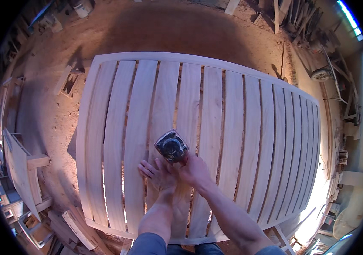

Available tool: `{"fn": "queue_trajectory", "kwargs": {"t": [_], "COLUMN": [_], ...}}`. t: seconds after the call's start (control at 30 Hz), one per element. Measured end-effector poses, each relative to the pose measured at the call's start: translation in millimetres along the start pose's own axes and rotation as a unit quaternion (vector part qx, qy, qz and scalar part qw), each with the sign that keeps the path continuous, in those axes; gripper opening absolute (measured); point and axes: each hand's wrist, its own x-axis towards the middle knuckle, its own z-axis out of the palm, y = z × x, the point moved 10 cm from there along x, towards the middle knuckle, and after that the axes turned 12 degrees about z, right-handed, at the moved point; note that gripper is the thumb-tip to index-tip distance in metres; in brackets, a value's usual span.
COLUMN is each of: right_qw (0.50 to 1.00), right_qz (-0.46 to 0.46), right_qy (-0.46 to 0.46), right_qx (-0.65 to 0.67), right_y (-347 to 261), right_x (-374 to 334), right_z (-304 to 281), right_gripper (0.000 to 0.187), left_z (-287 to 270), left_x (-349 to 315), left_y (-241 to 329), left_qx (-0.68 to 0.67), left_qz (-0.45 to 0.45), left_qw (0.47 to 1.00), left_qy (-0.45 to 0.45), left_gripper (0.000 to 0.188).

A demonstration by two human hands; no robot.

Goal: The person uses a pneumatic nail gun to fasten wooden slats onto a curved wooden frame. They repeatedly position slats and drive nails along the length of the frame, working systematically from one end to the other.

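A large slatted panel of pale wood (139,110) lies in front of me, its long slats framed by rails, with narrow gaps between them. On the slats near the middle sits a dark, square-based power sander (171,145). My right hand (193,171) is closed around the sander's near right side; its fingers are partly hidden by the tool. Just left of it, my left hand (161,176) rests on the slats with its fingers spread, close to the sander's near edge. It holds nothing that I can see.
A small wooden stool-like frame (68,80) stands on the dusty floor (58,114) at left. Wooden furniture parts (22,170) and loose boards (79,229) lie at lower left. Wood offcuts (294,17) and a spoked wheel (321,75) stand along the right side.
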Motion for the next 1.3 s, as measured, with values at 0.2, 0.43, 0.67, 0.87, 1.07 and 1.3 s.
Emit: {"fn": "queue_trajectory", "kwargs": {"t": [0.2, 0.43, 0.67, 0.87, 1.07, 1.3], "right_qw": [0.998, 0.996, 0.999, 0.982, 0.978, 0.998], "right_qz": [-0.013, -0.046, -0.038, -0.004, 0.069, 0.047], "right_qy": [0.011, 0.031, 0.037, 0.045, 0.002, -0.003], "right_qx": [-0.058, -0.064, 0.007, 0.181, 0.197, 0.049], "right_y": [-4, -14, 20, 113, 131, 86], "right_x": [-4, -3, -21, -46, -53, -42], "right_z": [-9, -11, -7, -4, 7, 22], "right_gripper": [0.05, 0.051, 0.034, 0.026, 0.027, 0.023], "left_z": [-2, -4, -3, 0, -4, 10], "left_x": [-1, 5, 0, 2, -5, -5], "left_y": [2, 2, -5, 4, 4, -3], "left_qx": [0.004, 0.024, -0.007, 0.009, 0.009, 0.013], "left_qz": [0.005, -0.017, -0.011, 0.0, 0.008, 0.024], "left_qw": [1.0, 0.998, 1.0, 1.0, 1.0, 0.999], "left_qy": [-0.01, -0.057, -0.029, -0.023, -0.008, 0.017], "left_gripper": [0.068, 0.067, 0.07, 0.069, 0.067, 0.066]}}
